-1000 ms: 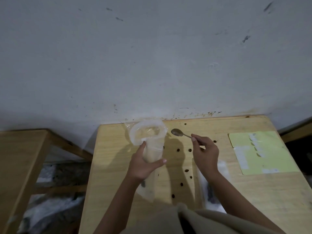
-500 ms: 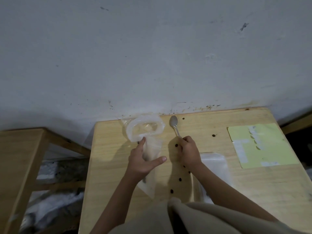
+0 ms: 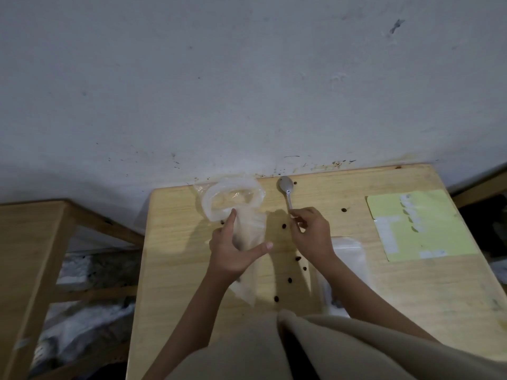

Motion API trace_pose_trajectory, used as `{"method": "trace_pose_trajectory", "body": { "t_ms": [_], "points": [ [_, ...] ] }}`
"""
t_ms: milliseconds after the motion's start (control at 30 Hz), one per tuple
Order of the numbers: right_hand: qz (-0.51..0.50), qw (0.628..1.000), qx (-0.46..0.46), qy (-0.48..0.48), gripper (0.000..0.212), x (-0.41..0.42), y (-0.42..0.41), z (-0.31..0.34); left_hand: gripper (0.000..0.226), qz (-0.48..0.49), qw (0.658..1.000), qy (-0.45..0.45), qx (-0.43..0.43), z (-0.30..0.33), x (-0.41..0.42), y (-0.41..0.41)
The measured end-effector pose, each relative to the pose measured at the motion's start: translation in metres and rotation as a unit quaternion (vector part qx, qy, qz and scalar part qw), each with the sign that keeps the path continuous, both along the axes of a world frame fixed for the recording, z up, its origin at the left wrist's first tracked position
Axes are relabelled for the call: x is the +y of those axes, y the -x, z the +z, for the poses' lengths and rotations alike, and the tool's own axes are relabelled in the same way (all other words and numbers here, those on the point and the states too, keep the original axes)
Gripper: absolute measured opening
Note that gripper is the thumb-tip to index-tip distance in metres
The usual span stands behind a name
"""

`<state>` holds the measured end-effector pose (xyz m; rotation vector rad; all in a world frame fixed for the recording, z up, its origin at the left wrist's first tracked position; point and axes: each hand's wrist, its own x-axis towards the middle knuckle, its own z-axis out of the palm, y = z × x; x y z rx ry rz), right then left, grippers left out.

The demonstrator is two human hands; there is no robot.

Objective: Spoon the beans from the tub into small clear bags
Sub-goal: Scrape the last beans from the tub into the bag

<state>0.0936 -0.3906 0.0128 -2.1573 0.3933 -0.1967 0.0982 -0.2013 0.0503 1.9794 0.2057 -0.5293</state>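
Here my left hand [image 3: 233, 250] holds a clear bag [image 3: 247, 231] near the far edge of the wooden table [image 3: 384, 292], thumb stretched across its front, index finger reaching up to the rim of its wide-open mouth. The bag's tail trails back toward the near edge. My right hand [image 3: 311, 233] pinches the handle end of a metal spoon [image 3: 286, 189], whose bowl lies close to the table's far edge, just right of the bag's mouth. Dark beans [image 3: 284, 226] are scattered loose on the wood between and below my hands. A flat clear bag [image 3: 348, 256] lies beside my right wrist. A yellow-green sheet [image 3: 419, 229] lies toward the table's right edge.
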Motion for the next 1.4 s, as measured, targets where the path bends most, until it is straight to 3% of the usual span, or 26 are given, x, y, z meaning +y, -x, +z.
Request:
{"method": "trace_pose_trajectory", "body": {
  "t_ms": [133,333,467,600,833,933,1100,1267,1400],
  "points": [
    [0.005,0.959,0.013,-0.282,0.007,0.012,0.024,0.051,0.113,0.011,1.000,-0.012,-0.027,0.011,-0.008,0.009],
    [0.007,0.947,-0.010,-0.321,0.006,0.020,0.046,0.072,0.110,-0.026,0.996,0.027,-0.085,0.024,-0.017,0.036],
    [-0.030,0.940,-0.039,-0.337,0.008,0.014,0.062,0.084,0.061,0.061,0.986,0.097,-0.125,0.035,-0.018,0.051],
    [-0.012,0.947,-0.046,-0.318,0.019,0.006,0.077,0.095,0.003,0.085,0.971,0.171,-0.145,0.044,-0.016,0.054],
    [-0.006,0.937,-0.053,-0.346,0.015,0.002,0.098,0.105,0.020,0.081,0.962,0.216,-0.148,0.055,-0.028,0.069],
    [0.015,0.938,-0.054,-0.341,0.007,0.001,0.104,0.110,0.015,0.072,0.960,0.210,-0.169,0.054,-0.033,0.073],
    [0.008,0.941,-0.075,-0.331,0.020,-0.006,0.108,0.115,0.028,0.064,0.953,0.246,-0.168,0.062,-0.043,0.081],
    [0.024,0.945,-0.086,-0.316,0.023,-0.013,0.115,0.117,0.002,0.053,0.962,0.243,-0.113,0.067,-0.058,0.089],
    [0.031,0.939,-0.082,-0.332,0.021,-0.021,0.120,0.114,0.004,0.063,0.963,0.233,-0.120,0.066,-0.072,0.095]
  ]
}}
